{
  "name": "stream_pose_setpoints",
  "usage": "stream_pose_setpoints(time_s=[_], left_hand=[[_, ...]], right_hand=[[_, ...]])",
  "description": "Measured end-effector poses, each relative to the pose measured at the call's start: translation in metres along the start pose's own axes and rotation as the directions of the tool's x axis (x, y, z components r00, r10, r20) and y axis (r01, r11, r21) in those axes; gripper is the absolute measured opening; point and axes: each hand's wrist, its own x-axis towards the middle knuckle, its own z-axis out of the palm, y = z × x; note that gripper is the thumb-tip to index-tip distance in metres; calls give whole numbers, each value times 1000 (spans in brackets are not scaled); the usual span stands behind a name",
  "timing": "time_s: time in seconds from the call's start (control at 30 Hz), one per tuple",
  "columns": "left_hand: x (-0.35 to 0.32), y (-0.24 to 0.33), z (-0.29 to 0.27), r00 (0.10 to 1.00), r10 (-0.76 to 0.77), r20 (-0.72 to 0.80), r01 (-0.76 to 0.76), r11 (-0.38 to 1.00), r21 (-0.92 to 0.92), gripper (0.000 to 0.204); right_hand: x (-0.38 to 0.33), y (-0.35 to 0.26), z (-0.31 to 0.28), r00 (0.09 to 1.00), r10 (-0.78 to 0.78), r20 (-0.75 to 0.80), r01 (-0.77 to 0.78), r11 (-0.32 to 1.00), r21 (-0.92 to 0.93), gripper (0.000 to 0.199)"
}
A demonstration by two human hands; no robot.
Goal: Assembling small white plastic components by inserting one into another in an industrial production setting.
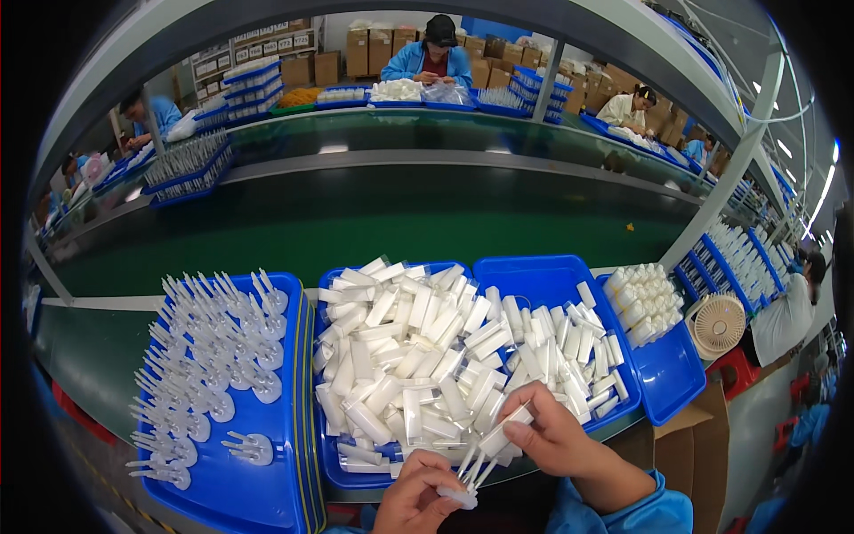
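My left hand [411, 495] is closed around the round base of a translucent white pronged piece [460, 497], whose thin prongs point up and right. Between the thumb and fingers of my right hand [560, 440] is a white rectangular block [505, 434]. The block meets the prong tips, though I cannot tell whether they go into it. Just beyond both hands, a blue tray [334, 469] is heaped with similar white blocks, some in clear wrap. A blue tray [267, 436] at the left carries rows of the same kind of pronged pieces, standing prongs up.
Another blue tray [534, 267] with loose white blocks adjoins on the right. Beside it, white parts sit in a smaller blue tray [669, 378], near a round fan [717, 324]. A green conveyor belt [382, 209] runs behind, with co-workers [429, 62] across it. Metal posts [721, 200] frame the bench.
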Motion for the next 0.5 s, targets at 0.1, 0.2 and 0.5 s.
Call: stream_pose_setpoints(time_s=[0.1, 0.2, 0.5], left_hand=[[0, -3, -3, 1000, -14, 11, 14, 1000, -20, 20], [-3, -2, -4, 991, 115, 68, -120, 989, 89, 24], [-7, -11, -1, 993, 112, -25, -110, 992, 67, 20]], right_hand=[[-6, -4, -4, 997, 66, 30, -68, 994, 80, 15], [-5, 1, -9, 970, -43, 241, -129, 746, 653, 17], [-11, -2, 16, 944, -208, 256, 220, 975, -17, 14]])
